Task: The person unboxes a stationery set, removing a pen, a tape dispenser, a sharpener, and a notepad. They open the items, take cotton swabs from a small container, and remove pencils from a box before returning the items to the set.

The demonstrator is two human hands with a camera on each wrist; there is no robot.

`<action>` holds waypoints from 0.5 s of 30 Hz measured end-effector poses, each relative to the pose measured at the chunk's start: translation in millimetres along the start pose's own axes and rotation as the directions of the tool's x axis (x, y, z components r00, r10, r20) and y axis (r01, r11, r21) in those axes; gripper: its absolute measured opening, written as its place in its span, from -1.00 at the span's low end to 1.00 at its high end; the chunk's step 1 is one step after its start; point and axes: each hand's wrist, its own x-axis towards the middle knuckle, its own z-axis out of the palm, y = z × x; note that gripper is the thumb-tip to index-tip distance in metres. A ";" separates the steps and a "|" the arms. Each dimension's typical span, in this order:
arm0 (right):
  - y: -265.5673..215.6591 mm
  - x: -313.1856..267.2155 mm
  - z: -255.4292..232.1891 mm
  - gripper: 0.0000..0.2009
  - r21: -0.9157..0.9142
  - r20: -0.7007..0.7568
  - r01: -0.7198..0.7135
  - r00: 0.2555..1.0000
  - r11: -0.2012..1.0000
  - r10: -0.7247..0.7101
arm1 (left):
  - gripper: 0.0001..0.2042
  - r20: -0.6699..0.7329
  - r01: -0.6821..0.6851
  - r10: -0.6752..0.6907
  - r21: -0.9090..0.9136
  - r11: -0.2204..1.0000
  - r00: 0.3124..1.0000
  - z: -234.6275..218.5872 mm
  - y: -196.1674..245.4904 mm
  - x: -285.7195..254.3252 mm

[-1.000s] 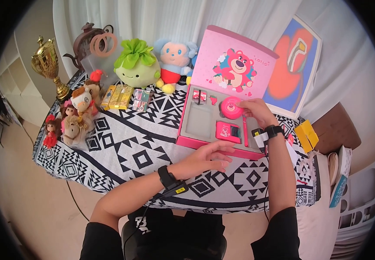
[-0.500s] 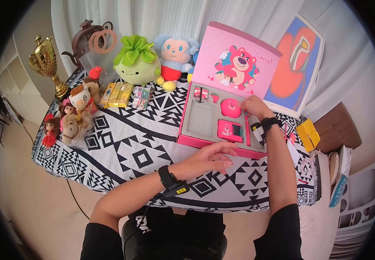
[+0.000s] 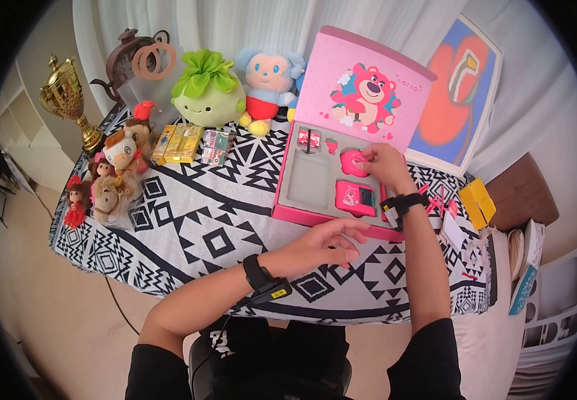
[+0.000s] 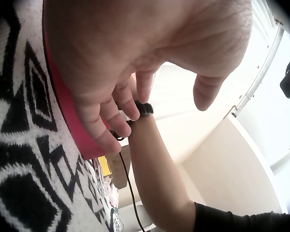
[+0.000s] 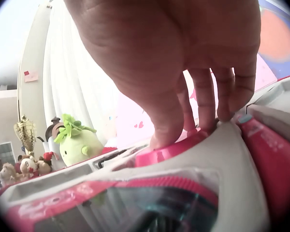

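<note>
A pink gift box with a bear printed inside its raised lid stands on the patterned cloth. My right hand reaches down into it, with thumb and fingertips touching the top of a round, bear-shaped pink case seated in the grey insert. In the right wrist view the fingers stand fairly straight on this case. Just below lies a pink gadget with a dark screen. My left hand hovers at the box's front edge, holding nothing, its fingers loosely bent.
Plush toys, including a green one and a blue one, sit behind. A gold trophy, small dolls and yellow boxes are on the left. A framed picture leans beside the lid; a yellow carton lies right.
The pink case has gone from tilted and raised to lying in its recess. My right hand drew off it slightly, then came back over it. My left hand has barely moved.
</note>
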 end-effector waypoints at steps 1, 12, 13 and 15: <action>-1.9 -3.9 1.8 -0.64 0.027 -0.043 -0.011 0.999 1.000 0.012 | -0.41 -0.012 -0.010 0.010 -0.020 1.000 1.000 0.7 -0.5 0.6; -1.9 -29.0 -10.6 -0.66 -0.037 -0.104 0.069 0.992 0.997 -0.072 | -0.42 0.010 0.018 -0.019 0.044 0.999 1.000 -3.4 0.5 1.3; 1.2 -38.7 -16.5 -0.67 -0.055 -0.150 0.133 0.979 0.990 -0.140 | -0.43 0.004 0.017 -0.017 0.044 0.999 1.000 -3.5 -0.8 1.2; 18.8 -57.7 -31.8 -0.71 -0.030 -0.297 0.120 0.947 0.992 -0.123 | -0.43 -0.014 0.033 -0.032 0.047 0.998 0.999 -3.5 -0.7 1.0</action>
